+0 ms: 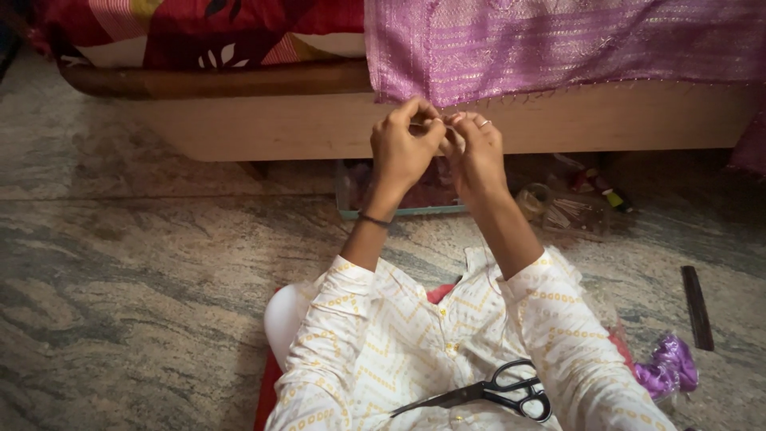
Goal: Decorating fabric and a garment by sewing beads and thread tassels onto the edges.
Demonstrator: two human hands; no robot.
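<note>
Head view, only one. Both hands were raised together at the fringed lower edge of the purple shimmery cloth point(558, 44) hanging off the bed point(263, 120). Left hand point(403, 148) at 12 o'clock from the lap, fingers curled in, grip pinched closed on the cloth's edge, as far as could be seen. Right hand point(479, 152) was touching it on the 3 o'clock side, ring on one finger, its grip also closed on the same bit of edge. What exactly sat between the fingertips was too small to tell, likely a fringe thread.

Black scissors point(491, 393) lay on the lap at 6 o'clock from the hands, on the white patterned garment point(415, 343), well apart from both hands. Under the bed, just behind the wrists, was a shallow tray point(403, 211) of small items. A clear bag point(570, 211) lay at 4 o'clock. A dark comb point(696, 307) and a crumpled purple wrapper point(669, 365) lay on the marbled floor point(136, 279) out at 4 to 5 o'clock.

Judgement on doing this well: keep the edge taut between the two pinches, work close to the hem, fingertips only, and don't drag the cloth off the bed.
</note>
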